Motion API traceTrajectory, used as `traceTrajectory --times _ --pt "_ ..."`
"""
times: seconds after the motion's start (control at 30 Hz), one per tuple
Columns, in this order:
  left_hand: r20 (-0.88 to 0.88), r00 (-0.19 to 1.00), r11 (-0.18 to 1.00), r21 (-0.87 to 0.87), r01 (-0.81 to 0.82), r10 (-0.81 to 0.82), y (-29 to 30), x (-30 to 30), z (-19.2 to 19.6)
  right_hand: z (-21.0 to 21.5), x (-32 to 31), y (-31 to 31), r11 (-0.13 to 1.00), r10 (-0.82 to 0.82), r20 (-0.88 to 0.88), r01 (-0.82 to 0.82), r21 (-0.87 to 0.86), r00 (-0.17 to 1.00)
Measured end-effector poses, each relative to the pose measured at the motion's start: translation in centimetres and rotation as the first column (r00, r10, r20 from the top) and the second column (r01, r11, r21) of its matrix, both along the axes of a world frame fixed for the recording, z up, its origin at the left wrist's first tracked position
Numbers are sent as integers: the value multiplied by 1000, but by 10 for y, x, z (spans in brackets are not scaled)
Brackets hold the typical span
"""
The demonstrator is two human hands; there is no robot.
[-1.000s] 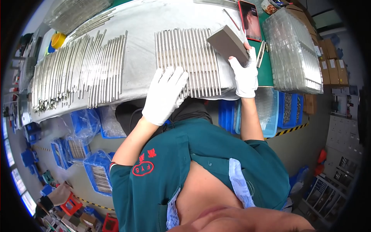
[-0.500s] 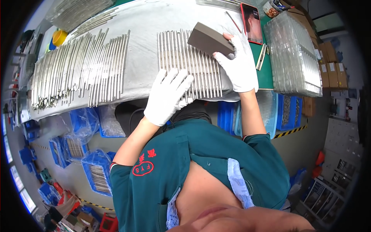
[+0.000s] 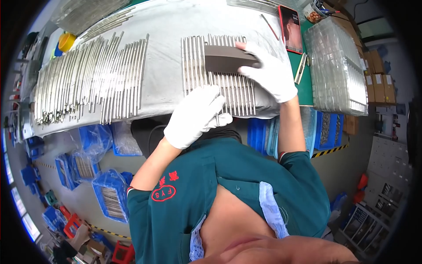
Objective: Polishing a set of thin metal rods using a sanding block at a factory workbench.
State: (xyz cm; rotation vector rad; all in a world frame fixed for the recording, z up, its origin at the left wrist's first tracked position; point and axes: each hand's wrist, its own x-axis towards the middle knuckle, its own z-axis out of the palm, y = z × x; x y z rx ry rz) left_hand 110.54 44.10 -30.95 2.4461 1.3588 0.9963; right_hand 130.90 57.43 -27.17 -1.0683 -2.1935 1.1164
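A neat row of thin metal rods (image 3: 195, 66) lies side by side on the grey cloth-covered bench (image 3: 162, 26). My right hand (image 3: 270, 72), in a white glove, holds a dark grey rectangular block (image 3: 224, 59) flat across the upper part of those rods. My left hand (image 3: 195, 116), also gloved, rests with fingers spread on the near ends of the same rods at the bench's front edge. A much larger, looser batch of rods (image 3: 88, 79) lies to the left.
A red-cased phone (image 3: 291, 28) lies on the green mat at the right, beside stacked clear trays (image 3: 338, 70). Blue bins (image 3: 110, 198) with bagged rods stand on the floor below the bench. A yellow tape roll (image 3: 67, 42) sits far left.
My right hand has slid the dark block leftward from the right end of the rod row to its middle. My left hand stayed on the near ends of the rods.
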Motion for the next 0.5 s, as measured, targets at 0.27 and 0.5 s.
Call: traceTrajectory --times 0.27,0.5 --pt "5 998 997 -42 -59 59 -2 4 -2 -4 -11 12 989 125 -129 -133 -59 984" --pt "32 995 995 21 -96 96 -2 6 -4 -16 -21 13 985 165 -114 -158 66 980"
